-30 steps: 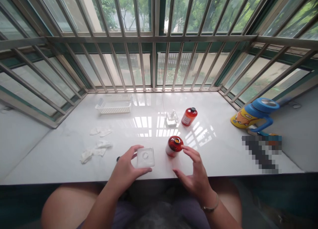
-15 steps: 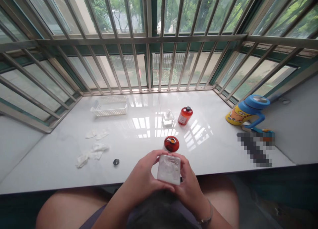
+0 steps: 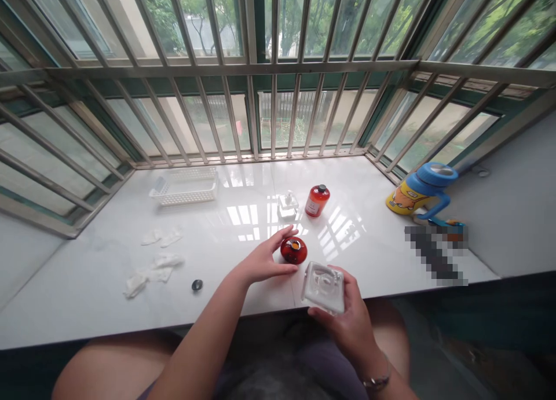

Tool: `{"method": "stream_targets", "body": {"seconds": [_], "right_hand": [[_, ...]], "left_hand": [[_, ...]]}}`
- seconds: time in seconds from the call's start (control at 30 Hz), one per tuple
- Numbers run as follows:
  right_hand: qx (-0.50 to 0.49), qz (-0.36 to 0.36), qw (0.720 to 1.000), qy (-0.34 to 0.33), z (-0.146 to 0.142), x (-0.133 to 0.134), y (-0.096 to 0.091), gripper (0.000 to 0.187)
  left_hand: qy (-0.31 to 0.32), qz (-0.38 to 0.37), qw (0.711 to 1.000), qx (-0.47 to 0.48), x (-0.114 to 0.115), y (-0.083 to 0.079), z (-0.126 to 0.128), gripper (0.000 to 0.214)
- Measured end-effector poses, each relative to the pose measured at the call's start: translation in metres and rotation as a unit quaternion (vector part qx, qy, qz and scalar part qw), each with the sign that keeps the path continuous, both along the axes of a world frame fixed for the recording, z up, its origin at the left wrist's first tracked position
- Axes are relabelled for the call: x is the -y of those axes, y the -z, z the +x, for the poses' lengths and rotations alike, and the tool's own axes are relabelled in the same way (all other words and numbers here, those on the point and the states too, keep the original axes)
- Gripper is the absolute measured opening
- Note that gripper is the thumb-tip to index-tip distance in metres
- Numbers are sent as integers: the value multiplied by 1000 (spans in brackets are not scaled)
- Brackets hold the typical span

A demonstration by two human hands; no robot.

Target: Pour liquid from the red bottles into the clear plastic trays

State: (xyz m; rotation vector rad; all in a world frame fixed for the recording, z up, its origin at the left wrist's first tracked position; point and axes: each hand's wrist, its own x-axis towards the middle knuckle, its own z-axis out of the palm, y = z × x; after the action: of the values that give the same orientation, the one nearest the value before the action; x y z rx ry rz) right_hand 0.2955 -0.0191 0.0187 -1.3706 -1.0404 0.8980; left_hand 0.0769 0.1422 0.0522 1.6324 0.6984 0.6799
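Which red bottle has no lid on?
It's the near red bottle, between the left hand's thumb and fingers: its round mouth is uncovered. The far red bottle, nearer the window bars, wears a black cap.

no readable text, label (image 3: 313, 206) on capped red bottle (image 3: 318, 200) blurred

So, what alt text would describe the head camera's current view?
A person's right hand holds a clear square container while the left hand curves around an open red bottle on a white counter. A capped red bottle stands farther back.
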Motion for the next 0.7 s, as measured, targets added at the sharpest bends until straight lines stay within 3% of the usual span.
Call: {"method": "stream_targets", "body": {"seconds": [0.07, 0.2, 0.3, 0.43, 0.6, 0.7], "right_hand": [[9, 6, 1000, -2, 7, 0, 2, 88], [12, -4, 1000, 5, 10, -1, 0, 85], [14, -6, 1000, 1, 7, -3, -4, 84], [6, 10, 1000, -17, 3, -8, -3, 84], [-2, 23, 997, -67, 1, -14, 10, 84], [-6, 31, 995, -93, 1, -16, 19, 85]], "left_hand": [[1, 9, 1000, -12, 1, 1, 4, 90], [-66, 71, 994, -47, 15, 0, 2, 70], [-109, 71, 991, -31, 32, 0, -8, 62], [-164, 36, 985, -46, 53, 9, -30, 71], [-207, 45, 977, -33, 71, 30, -58, 113], [-183, 34, 982, -32, 82, 38, -67, 98]]}}
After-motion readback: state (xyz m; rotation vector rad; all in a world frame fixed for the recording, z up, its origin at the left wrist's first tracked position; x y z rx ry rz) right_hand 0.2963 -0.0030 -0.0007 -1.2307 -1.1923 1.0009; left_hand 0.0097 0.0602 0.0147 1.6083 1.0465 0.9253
